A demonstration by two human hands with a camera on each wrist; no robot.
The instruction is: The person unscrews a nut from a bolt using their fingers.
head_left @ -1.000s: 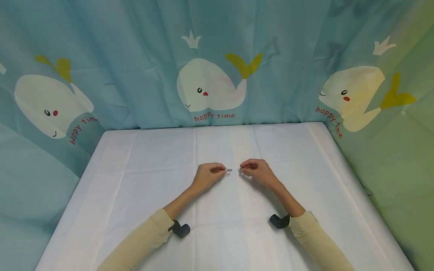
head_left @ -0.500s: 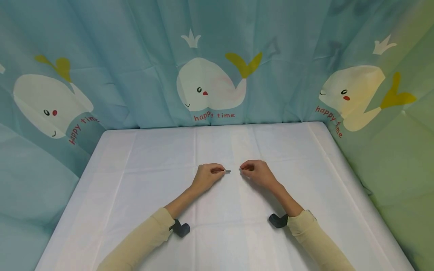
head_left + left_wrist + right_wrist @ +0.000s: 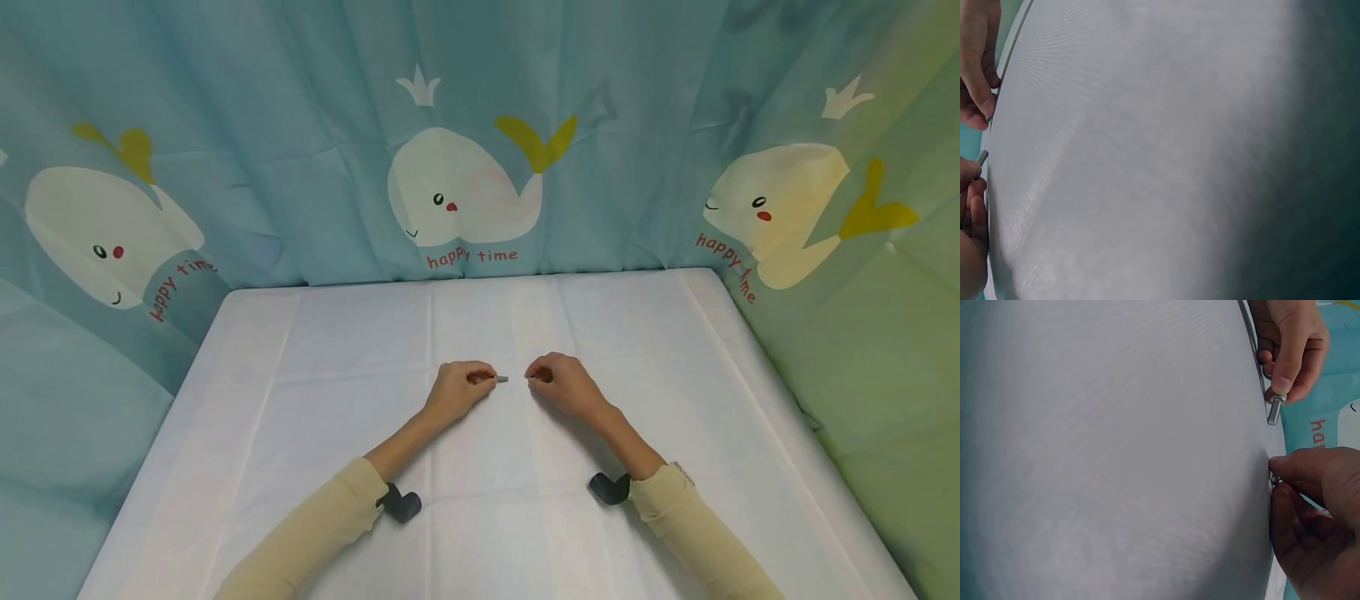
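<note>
My left hand [image 3: 459, 392] pinches a silver bolt [image 3: 502, 379] between thumb and fingertips, its shaft pointing right. In the right wrist view the threads of this bolt [image 3: 1274, 412] show clearly. Facing it across a small gap, my right hand [image 3: 568, 385] pinches a small shiny metal piece [image 3: 1275, 480] between thumb and forefinger. Fingers cover most of that piece, so its kind cannot be told. Bolt and piece are apart, both above the table. The left wrist view catches both hands only at its left edge, with the bolt [image 3: 982, 157] end sticking out.
A white cloth covers the table [image 3: 480, 533]. Behind it and along both sides hangs a blue-green curtain [image 3: 315, 200] printed with whales. Each wrist wears a dark camera mount [image 3: 401, 505] below the rolled sleeve.
My right hand has shifted slightly left, and its fingertips have changed position on the small metal piece. The left hand, with the bolt, has stayed almost still.
</note>
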